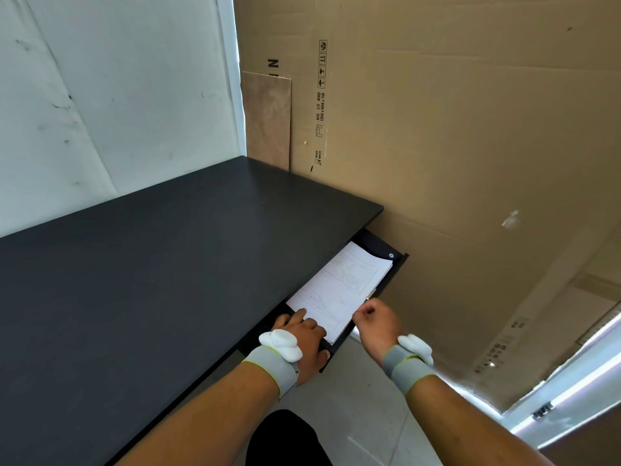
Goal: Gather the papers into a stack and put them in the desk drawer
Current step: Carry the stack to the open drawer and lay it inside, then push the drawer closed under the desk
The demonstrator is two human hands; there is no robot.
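Note:
A stack of white printed papers (pixel 342 287) lies flat inside the open black desk drawer (pixel 398 264), which is pulled out from under the desk's right end. My left hand (pixel 302 334) rests on the near end of the stack, fingers spread on the paper and thumb hooked over the drawer's near end. My right hand (pixel 378 324) is curled into a loose fist at the drawer's front panel, close to a small brass handle (pixel 370 294). Whether it grips the handle I cannot tell.
The black desk top (pixel 161 280) stretches left and bears nothing. Large brown cardboard sheets (pixel 453 129) lean against the wall right of the drawer. A white wall stands behind the desk. Pale floor and my dark trouser leg (pixel 285 438) show below.

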